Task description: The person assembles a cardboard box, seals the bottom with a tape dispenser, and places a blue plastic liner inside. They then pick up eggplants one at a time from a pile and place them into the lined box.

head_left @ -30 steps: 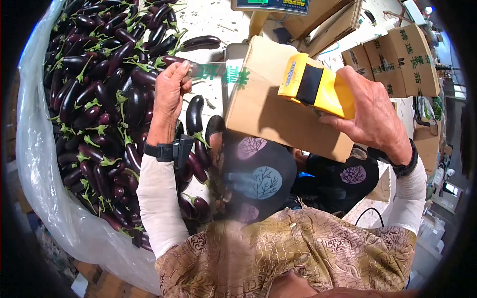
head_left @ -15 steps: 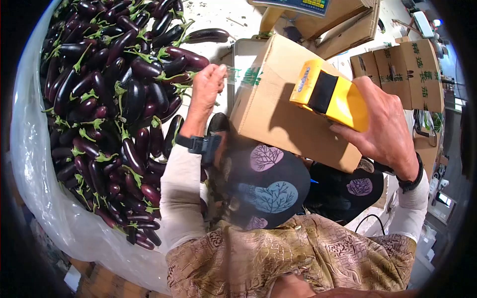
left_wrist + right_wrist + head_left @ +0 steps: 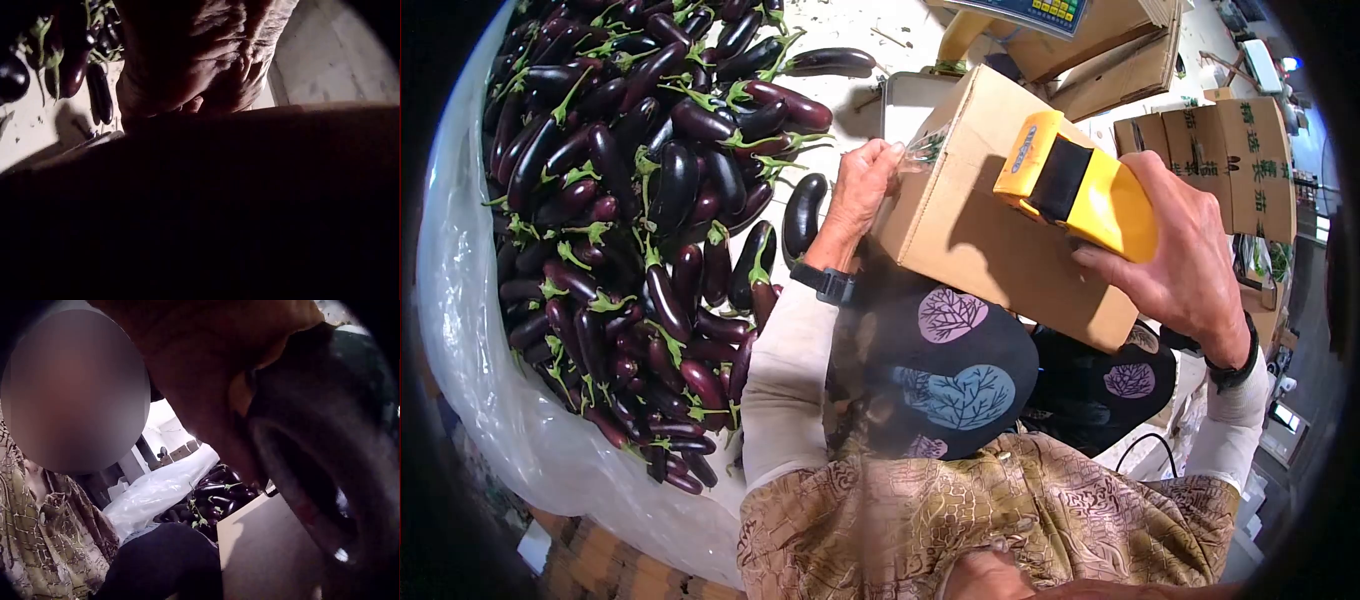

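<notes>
A brown cardboard box [image 3: 1010,255] stands tilted before the person's knees. My right hand [image 3: 1190,250] grips a yellow tape dispenser [image 3: 1112,205] over the box top; in the right wrist view the dark tape roll [image 3: 300,494] looms close beside the hand. At the box's left upper edge, my left hand [image 3: 862,192] pinches a clear strip of packing tape [image 3: 927,147] with curled fingers. The strip bends over that edge toward the box's side. In the left wrist view, the creased left hand [image 3: 200,56] shows above a dark shape that fills the lower part.
A big heap of eggplants [image 3: 670,195] lies to the left, bordered by a clear plastic sheet [image 3: 475,400]. At the top stands a scale [image 3: 1040,12] beside flattened cardboard [image 3: 1125,60]. Printed boxes [image 3: 1260,165] stand at the right.
The left hand has moved right and in against the box's side, bringing the tape strip down over the edge. The right hand keeps its hold on the tape dispenser above the box.
</notes>
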Demonstrator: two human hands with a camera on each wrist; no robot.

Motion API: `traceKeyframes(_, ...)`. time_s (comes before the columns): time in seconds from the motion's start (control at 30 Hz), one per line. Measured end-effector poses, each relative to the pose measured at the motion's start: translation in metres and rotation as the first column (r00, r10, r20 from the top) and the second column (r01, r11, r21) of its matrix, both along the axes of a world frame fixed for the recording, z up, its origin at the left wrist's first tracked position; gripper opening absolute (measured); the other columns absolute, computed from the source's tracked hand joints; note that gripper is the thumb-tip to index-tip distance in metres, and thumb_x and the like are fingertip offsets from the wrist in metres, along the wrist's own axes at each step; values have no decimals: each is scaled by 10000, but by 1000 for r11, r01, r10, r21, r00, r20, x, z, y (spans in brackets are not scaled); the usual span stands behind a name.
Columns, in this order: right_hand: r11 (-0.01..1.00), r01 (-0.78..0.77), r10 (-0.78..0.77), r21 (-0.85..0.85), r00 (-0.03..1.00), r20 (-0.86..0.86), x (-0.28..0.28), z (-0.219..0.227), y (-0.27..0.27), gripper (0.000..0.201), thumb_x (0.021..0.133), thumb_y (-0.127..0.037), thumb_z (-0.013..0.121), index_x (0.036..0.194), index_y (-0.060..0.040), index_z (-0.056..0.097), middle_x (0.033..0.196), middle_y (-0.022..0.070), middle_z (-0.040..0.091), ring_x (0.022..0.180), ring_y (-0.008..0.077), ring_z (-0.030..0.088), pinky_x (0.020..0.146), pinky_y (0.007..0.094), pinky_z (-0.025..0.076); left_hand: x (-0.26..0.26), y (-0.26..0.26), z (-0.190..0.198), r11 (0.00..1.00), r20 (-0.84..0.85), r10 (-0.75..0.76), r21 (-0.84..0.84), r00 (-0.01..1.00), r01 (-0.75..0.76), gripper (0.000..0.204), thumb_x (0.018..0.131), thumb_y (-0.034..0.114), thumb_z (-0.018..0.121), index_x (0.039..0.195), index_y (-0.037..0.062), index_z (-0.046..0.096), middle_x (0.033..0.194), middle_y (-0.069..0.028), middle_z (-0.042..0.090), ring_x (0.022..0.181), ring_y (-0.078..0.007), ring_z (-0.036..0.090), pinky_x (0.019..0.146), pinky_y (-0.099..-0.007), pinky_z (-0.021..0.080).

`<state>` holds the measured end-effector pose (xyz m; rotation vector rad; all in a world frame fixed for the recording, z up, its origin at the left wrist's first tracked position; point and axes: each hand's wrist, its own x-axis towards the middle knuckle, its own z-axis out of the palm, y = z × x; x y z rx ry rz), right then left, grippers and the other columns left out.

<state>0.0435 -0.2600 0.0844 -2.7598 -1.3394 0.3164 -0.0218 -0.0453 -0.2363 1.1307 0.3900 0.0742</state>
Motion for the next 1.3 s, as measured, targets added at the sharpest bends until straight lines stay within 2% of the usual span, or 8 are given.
traceKeyframes(0.07,1000,-1,1,4,1000,13,-2,-2,-3,531,700,-299,781,1036,-3,496,832,230,603,792,441,597,701,472,471,2,0,3,1000,-2,-23,7,1000,23,264,956,274,579,842,37,605,706,25,582,635,-49,494,584,-219,413)
traceKeyframes(0.13,1000,-3,3,10,1000,22,-2,-2,-3,531,700,-298,781,1036,-3,494,833,231,602,793,442,596,701,472,471,4,0,19,766,-50,-72,636,996,88,242,950,258,569,869,31,586,681,-97,620,614,-192,594,571,-329,470)
traceKeyframes(0.33,998,-10,10,-58,1000,8,0,-6,-1,524,688,-272,775,1048,-14,494,841,215,602,791,412,611,706,454,474,11,5,41,269,-269,-254,903,929,335,217,966,263,453,967,63,537,774,-281,616,741,-496,604,638,-553,484)
traceKeyframes(0.53,999,52,-52,9,998,-32,-2,-5,0,496,671,-245,764,1031,-25,503,836,203,602,795,392,626,717,427,490,11,10,25,331,-403,-287,810,869,485,270,950,262,449,1073,36,530,895,-283,642,878,-478,617,776,-566,477)
traceKeyframes(0.8,998,51,-51,20,999,-8,-1,-9,-1,497,664,-235,768,1029,-11,514,831,207,607,771,410,619,713,414,494,65,-17,72,939,338,-59,337,939,-62,492,987,383,427,1310,12,446,1232,-295,519,1183,-419,467,1021,-440,365)
traceKeyframes(0.97,996,36,-34,81,999,-24,-1,-11,-5,501,654,-225,767,1031,-8,519,827,202,603,765,404,619,700,411,492,44,-24,-79,794,241,-174,607,955,-9,535,1005,448,348,1332,33,441,1295,-290,487,1213,-414,444,1029,-432,346)
traceKeyframes(1.23,992,22,-20,126,1000,-17,1,-11,-12,488,662,-227,760,1028,-18,515,826,205,595,755,409,612,670,430,487,52,-6,17,852,-80,-182,484,980,198,428,969,262,426,1290,-20,461,1205,-246,553,1154,-397,507,1013,-418,398)
traceKeyframes(1.3,994,14,-13,106,1000,-19,1,-12,-14,503,664,-238,767,1034,-13,511,834,218,602,765,420,606,661,443,479,54,-15,48,851,297,-255,521,920,68,433,1008,346,378,1250,10,505,1201,-243,557,1144,-406,503,946,-442,415)
